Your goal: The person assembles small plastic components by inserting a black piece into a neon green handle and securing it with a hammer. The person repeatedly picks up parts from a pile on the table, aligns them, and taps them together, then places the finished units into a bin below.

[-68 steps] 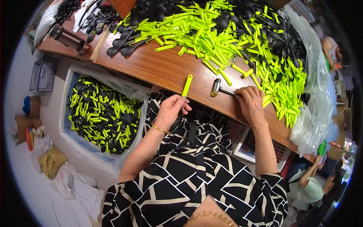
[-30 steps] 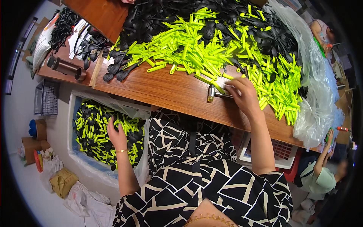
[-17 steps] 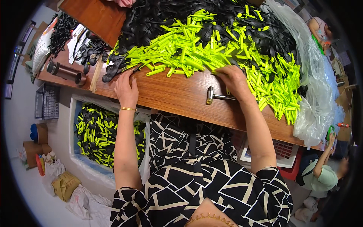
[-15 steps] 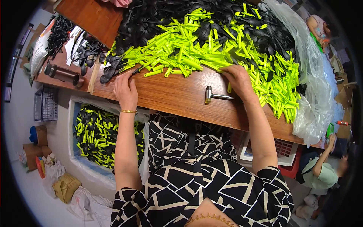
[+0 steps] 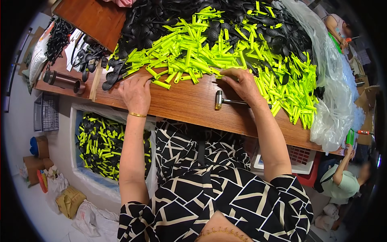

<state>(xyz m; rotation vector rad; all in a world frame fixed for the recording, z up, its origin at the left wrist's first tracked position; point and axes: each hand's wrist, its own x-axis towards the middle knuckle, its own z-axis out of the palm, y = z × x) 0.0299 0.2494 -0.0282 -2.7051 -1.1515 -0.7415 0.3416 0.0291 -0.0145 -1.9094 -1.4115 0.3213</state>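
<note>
My left hand (image 5: 135, 94) is over the wooden table with its fingers curled down. A dark tip sticks out beside the fingers, but the rest of what they grip is hidden. A loose lime-green handle (image 5: 161, 84) lies just right of it, and black slotted spoons (image 5: 109, 82) lie to its left. Further right, my right hand (image 5: 244, 86) pinches the end of a lime-green handle (image 5: 219, 75) at the near edge of the green pile (image 5: 189, 54). Below the right wrist lies a small hammer (image 5: 219, 100), its shaft partly covered by the forearm.
Black utensil heads (image 5: 165, 16) heap behind the green handles. Clear plastic sheeting (image 5: 324, 121) edges the pile at right. A lined bin (image 5: 76, 163) of green-and-black utensils stands below left. A brown flask (image 5: 60, 79) lies on the left. Another person (image 5: 342, 179) works at far right.
My right hand has moved left along the pile edge, nearer the left hand. My left hand has shifted slightly right with the dark tip, and the view has drifted a little.
</note>
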